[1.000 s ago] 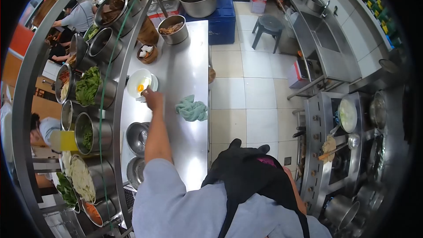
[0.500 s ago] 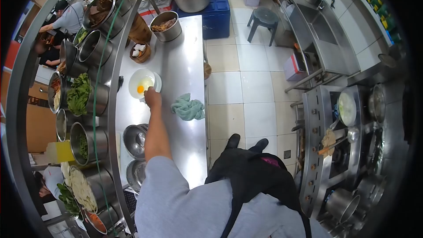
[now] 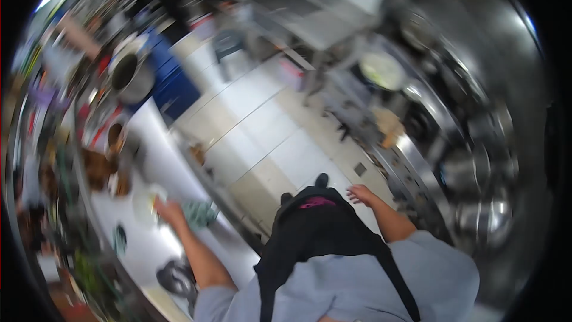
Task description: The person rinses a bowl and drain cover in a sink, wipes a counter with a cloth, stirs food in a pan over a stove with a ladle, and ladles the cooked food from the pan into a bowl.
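Observation:
On the steel counter (image 3: pixel 152 244) at the left, my left hand (image 3: pixel 170 211) is at the near right edge of a white bowl (image 3: pixel 145 201). Its fingers are smeared by motion, so their grip on the rim cannot be made out. A crumpled green cloth (image 3: pixel 199 213) lies just right of that hand. Over the floor beside the stove, my right hand (image 3: pixel 360 194) is raised with fingers apart and nothing in it. The bowl's contents are blurred; an egg yolk showed in it earlier.
Metal bowls (image 3: pixel 177 277) stand near me on the counter. A big pot (image 3: pixel 128 74) sits by a blue box (image 3: pixel 170 71) at the far end. Along the right runs the stove (image 3: pixel 411 161), with a pan of pale contents (image 3: pixel 381 71). A stool (image 3: pixel 229 45) stands on the tiled floor.
My view has swung to the right and blurred. My right hand has come into sight near the stove. The left hand is still at the bowl.

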{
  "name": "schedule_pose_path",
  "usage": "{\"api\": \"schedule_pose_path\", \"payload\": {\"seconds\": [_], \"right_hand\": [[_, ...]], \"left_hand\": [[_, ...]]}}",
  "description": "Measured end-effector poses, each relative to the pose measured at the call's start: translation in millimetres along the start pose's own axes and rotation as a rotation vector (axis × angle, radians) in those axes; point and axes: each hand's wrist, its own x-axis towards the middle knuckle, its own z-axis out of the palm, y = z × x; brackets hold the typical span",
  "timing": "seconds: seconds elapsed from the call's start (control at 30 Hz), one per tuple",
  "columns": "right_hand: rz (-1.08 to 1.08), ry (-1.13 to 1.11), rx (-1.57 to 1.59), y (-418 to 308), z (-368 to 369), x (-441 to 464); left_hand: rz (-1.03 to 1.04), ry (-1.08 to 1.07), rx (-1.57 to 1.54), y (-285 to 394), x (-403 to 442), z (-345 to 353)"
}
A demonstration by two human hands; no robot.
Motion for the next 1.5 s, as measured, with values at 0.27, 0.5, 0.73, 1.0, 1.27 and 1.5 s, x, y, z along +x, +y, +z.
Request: {"api": "schedule_pose_path", "payload": {"seconds": [0.27, 0.5, 0.73, 1.0, 1.27, 1.5], "right_hand": [[0.168, 0.040, 0.337, 1, -17, -3], [0.131, 0.168, 0.915, 1, -92, 65], [-0.041, 0.422, 1.372, -87, -194, 100], [-0.312, 0.692, 0.896, -132, -220, 67], [-0.547, 0.561, 1.019, -247, -157, -9], [-0.797, 0.485, 0.933, -268, -134, -16]], "left_hand": [[0.217, -0.589, -0.513, 244, -88, 34], [0.419, -1.032, -0.577, 412, -81, 77], [0.709, -1.171, -0.623, 582, -54, 134], [0.897, -1.495, -0.873, 774, -89, 145], [0.940, -2.110, -0.950, 897, -172, 121], [0.212, -2.377, -0.906, 903, -131, 176]]}}
